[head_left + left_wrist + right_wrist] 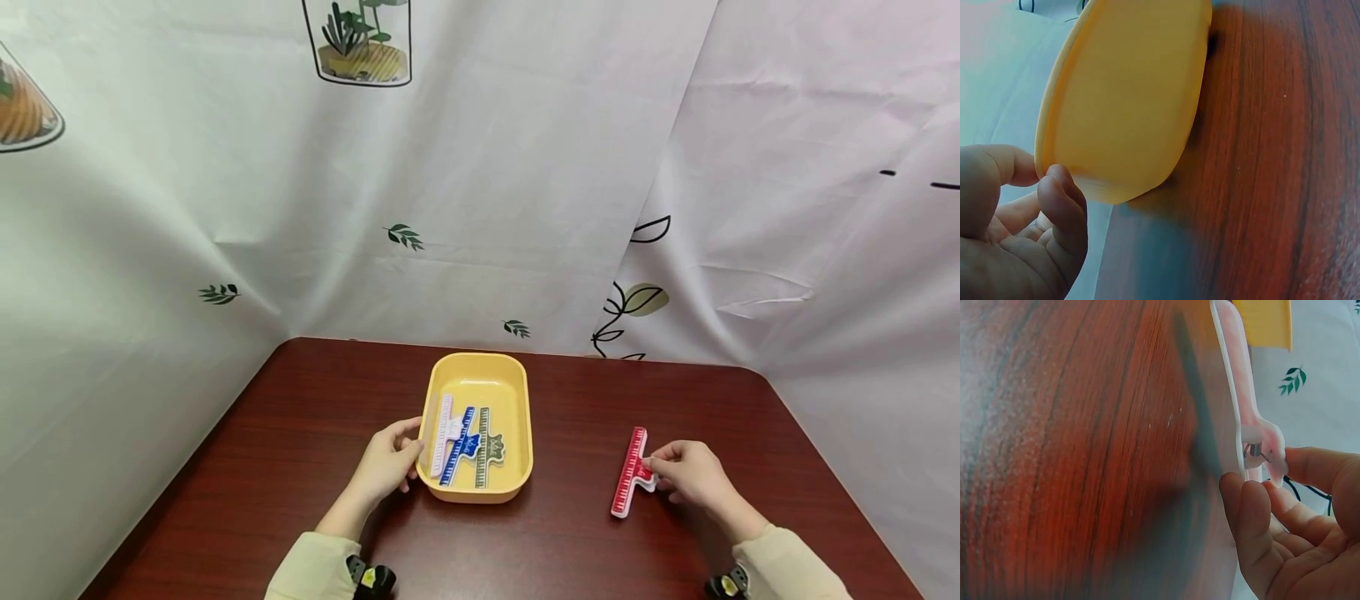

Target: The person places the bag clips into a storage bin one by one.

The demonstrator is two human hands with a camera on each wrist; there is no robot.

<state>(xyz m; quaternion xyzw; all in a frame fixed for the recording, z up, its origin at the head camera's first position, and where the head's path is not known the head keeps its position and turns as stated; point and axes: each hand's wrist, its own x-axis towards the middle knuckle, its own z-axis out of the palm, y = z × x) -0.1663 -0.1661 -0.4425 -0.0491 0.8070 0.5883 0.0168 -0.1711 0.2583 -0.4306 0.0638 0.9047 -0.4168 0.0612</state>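
On the left, my left hand (384, 460) pinches the near left rim of a yellow plastic tray (483, 392), thumb and forefinger at its edge in the left wrist view. Inside the tray lie three ruler-edged clips side by side: a pale pink clip (442, 437), a blue clip (458, 447) and a grey-green clip (483, 450). To the right, my right hand (696, 477) grips a red ruler-edged clip (628, 473) by its handle. The right wrist view shows the clip's spring and handle (1272, 453) between thumb and fingers, its shadow on the tabletop beside it.
The dark red wooden table (570, 533) has rounded far corners. Behind and along both sides hangs a white cloth (487, 183) with printed leaves and jars. Cream sleeves (311, 571) and black wrist straps show at both forearms.
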